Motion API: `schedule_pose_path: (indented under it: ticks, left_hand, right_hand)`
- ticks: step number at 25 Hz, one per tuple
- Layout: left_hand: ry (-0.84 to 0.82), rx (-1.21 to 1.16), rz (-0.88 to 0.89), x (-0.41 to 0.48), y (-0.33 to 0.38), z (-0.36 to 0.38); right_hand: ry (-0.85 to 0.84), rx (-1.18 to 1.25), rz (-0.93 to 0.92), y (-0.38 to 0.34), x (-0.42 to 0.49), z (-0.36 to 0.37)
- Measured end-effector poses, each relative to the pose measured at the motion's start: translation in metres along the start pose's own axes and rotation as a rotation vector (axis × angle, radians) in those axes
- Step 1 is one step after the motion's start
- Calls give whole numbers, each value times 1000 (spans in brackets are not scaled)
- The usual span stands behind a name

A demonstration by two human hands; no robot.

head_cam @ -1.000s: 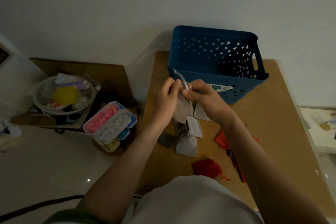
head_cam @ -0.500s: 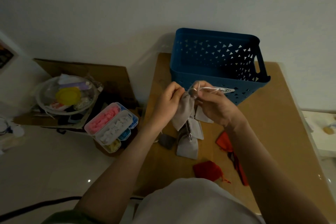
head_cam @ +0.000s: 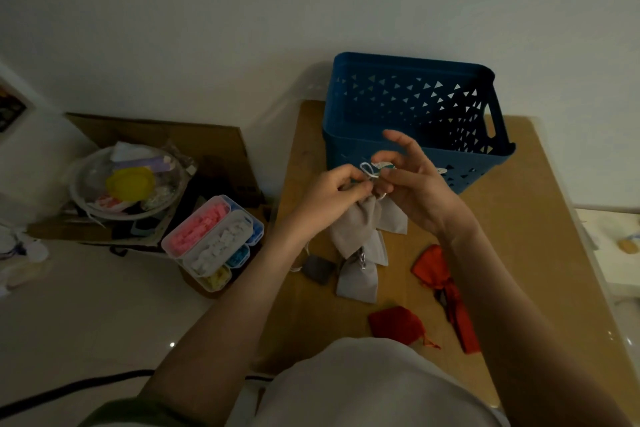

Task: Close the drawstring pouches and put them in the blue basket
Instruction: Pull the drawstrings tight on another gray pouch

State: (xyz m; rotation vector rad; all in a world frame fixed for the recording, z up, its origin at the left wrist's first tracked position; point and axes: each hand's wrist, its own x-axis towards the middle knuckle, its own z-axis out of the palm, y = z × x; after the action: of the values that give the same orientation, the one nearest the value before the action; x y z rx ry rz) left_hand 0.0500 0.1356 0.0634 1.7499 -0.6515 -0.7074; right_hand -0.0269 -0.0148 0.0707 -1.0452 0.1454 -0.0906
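**knotty_q:** So how far along is this one?

**bagwatch:** Early, I reckon. Both hands are up right in front of the blue plastic basket with triangle cut-outs (head_cam: 398, 94). The left hand (head_cam: 332, 191) pinches the neck of a grey fabric drawstring pouch (head_cam: 356, 225). The right hand (head_cam: 419, 184) pinches its thin white cord (head_cam: 369, 170), with the other fingers fanned out. The neck looks gathered, so that one's nearly shut.

**knotty_q:** Anything in the basket yet?

**bagwatch:** Can't spot any, though its floor is dark. More flat grey pouches (head_cam: 356, 282) lie just in front of the basket. Three red fabric pouches (head_cam: 396, 324) sit further out from it, toward the person. All of those are left to do.
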Motion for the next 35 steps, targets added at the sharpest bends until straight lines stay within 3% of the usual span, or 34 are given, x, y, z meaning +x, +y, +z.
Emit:
schedule_pose_path:
  ticks: [2,4,7,9,13,16,20,25,28,30,35]
  left_hand:
    - [5,109,-37,2,-1,0]
    - [89,132,-47,4,2,2]
    - [221,-17,-64,5,3,4]
    - [263,-132,-69,4,4,4]
    - [146,-274,-91,5,-7,8]
    - [-14,-147,-7,5,-13,13]
    - [27,4,24,4,-15,12]
    - [144,-359,-28,-3,-3,11]
    - [57,-850,-57,-6,0,8]
    - [-23,-1037,-36,-6,-1,2]
    - [51,-850,-66,0,1,-6]
  right_hand:
    - [9,4,28,-1,-1,-3]
    - [60,-146,75,-1,-1,-5]
    - [122,-498,118,0,0,-7]
    - [110,-566,153,2,0,-7]
    - [109,-528,124,6,3,-4]
    - [129,-411,88,8,4,0]
    - [144,-315,72,8,2,-5]
    - [18,-477,125,3,-1,-3]
    - [94,-621,109,4,2,-1]
    - [164,-669,87,7,3,-6]
    - [283,-365,23,3,2,-8]
